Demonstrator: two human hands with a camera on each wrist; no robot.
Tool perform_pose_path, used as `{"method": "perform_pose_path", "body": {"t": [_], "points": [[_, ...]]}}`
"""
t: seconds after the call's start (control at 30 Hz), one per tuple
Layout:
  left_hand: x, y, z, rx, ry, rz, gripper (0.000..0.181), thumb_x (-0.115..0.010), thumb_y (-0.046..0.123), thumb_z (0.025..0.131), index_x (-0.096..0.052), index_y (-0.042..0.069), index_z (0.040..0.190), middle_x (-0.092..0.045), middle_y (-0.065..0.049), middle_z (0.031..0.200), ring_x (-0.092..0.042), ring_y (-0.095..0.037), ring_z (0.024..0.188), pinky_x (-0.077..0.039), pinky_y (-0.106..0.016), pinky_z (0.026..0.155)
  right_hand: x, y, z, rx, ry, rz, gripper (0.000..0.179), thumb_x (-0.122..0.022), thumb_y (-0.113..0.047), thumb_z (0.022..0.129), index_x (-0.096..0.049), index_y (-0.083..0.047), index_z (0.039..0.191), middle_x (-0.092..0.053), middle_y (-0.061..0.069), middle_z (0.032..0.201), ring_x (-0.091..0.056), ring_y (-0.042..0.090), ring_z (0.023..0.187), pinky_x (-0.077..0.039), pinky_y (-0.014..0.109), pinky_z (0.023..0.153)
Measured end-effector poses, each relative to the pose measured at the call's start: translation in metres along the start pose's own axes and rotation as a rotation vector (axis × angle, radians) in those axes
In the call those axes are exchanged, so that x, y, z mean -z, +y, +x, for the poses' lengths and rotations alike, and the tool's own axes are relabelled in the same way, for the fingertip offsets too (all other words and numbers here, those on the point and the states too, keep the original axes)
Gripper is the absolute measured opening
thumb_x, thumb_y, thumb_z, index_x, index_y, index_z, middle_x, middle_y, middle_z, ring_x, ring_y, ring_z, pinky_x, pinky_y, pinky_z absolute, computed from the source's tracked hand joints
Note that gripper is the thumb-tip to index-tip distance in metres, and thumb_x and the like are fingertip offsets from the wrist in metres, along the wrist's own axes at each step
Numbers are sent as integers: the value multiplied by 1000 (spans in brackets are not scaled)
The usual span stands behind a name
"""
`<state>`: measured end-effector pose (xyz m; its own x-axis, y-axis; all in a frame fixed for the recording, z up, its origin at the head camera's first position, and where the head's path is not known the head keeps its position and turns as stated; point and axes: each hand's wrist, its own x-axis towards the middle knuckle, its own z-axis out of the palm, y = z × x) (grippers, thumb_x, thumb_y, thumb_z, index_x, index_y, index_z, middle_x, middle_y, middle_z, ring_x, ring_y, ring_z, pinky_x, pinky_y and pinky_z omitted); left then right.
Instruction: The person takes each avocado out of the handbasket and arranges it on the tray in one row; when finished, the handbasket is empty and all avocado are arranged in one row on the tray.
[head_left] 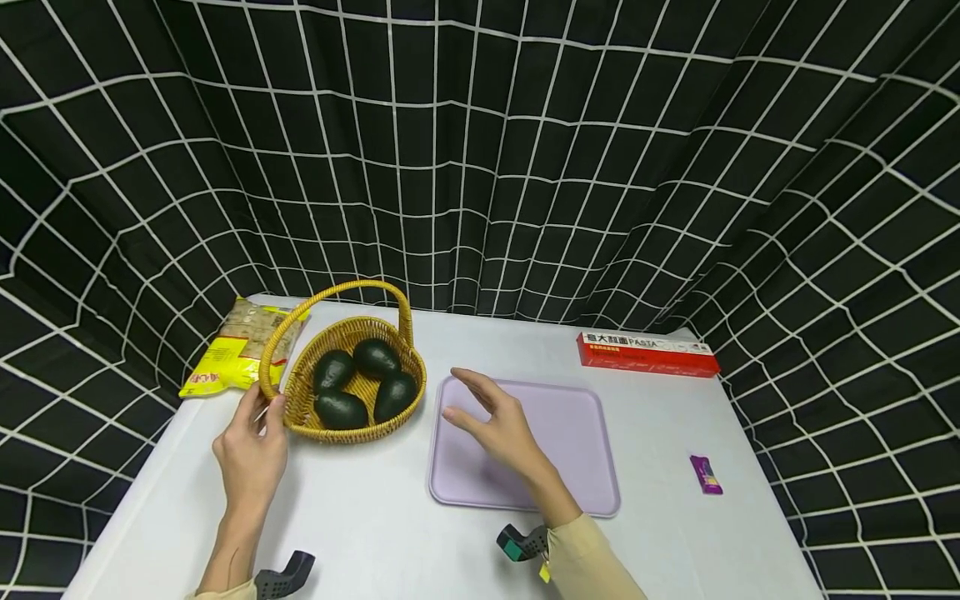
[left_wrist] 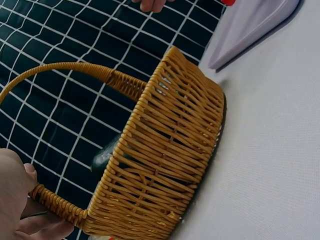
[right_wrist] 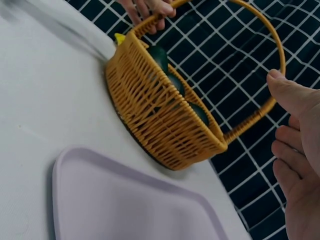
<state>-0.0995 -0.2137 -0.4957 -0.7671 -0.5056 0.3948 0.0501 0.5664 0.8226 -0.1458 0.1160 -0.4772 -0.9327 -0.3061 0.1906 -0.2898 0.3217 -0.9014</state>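
Note:
A woven wicker basket (head_left: 352,435) with a tall arched handle (head_left: 341,287) stands at the left of the table. Several dark green avocados (head_left: 339,410) lie inside it. My left hand (head_left: 251,454) pinches the lower left end of the handle between thumb and fingers, as the left wrist view also shows. Above the lilac tray (head_left: 558,450), to the right of the basket, hovers my right hand (head_left: 498,425). Its thumb and fingers are spread apart, pointing toward the basket, and nothing is between them. In the right wrist view that hand (right_wrist: 305,135) overlaps the handle's near side.
Behind the basket at the left lies a yellow food packet (head_left: 236,346). A red and white pasta box (head_left: 648,356) lies at the back right, and a small purple packet (head_left: 706,475) nearer the right edge. A black grid-patterned curtain (head_left: 480,158) surrounds the white table.

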Motion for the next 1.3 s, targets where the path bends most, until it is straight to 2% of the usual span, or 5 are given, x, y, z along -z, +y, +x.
{"method": "perform_pose_path", "body": {"t": [0.17, 0.4, 0.6, 1.0, 1.3], "points": [[1, 1, 0, 5, -4, 3, 43, -68, 11, 102, -60, -5, 141, -68, -30, 130, -69, -43, 120, -56, -43, 92, -7, -1, 9, 16, -10, 32, 59, -80, -24, 94, -58, -19, 149, -59, -1, 152, -50, 22, 147, -38, 33, 125], [2, 0, 1, 9, 3, 12, 44, -68, 13, 102, -60, -5, 141, -68, -30, 130, -69, -43, 119, -56, -43, 92, -16, -4, 20, 2, -45, 59, 59, -79, -23, 95, -57, -19, 149, -58, -2, 153, -49, 20, 148, -37, 34, 126], [1, 0, 1, 0, 9, 16, 43, -69, 12, 102, -61, -6, 140, -69, -29, 128, -71, -43, 115, -57, -43, 90, -24, -3, 27, -7, -65, 62, 60, -79, -24, 95, -56, -14, 150, -58, -1, 154, -50, 18, 146, -39, 33, 125], [-2, -1, 0, 19, 8, 5, 42, -69, 12, 102, -62, -6, 139, -69, -29, 129, -70, -41, 117, -57, -42, 91, -37, 2, 35, -6, -101, 82, 62, -78, -19, 95, -53, -3, 150, -56, 14, 155, -51, 25, 146, -42, 30, 122], [-1, 0, 1, 21, 9, 5, 42, -68, 12, 102, -61, -6, 139, -68, -30, 128, -70, -42, 119, -57, -46, 92, -47, 5, 43, -30, -98, 97, 60, -78, -21, 96, -55, -5, 148, -57, 10, 154, -52, 24, 146, -42, 30, 122]]}}
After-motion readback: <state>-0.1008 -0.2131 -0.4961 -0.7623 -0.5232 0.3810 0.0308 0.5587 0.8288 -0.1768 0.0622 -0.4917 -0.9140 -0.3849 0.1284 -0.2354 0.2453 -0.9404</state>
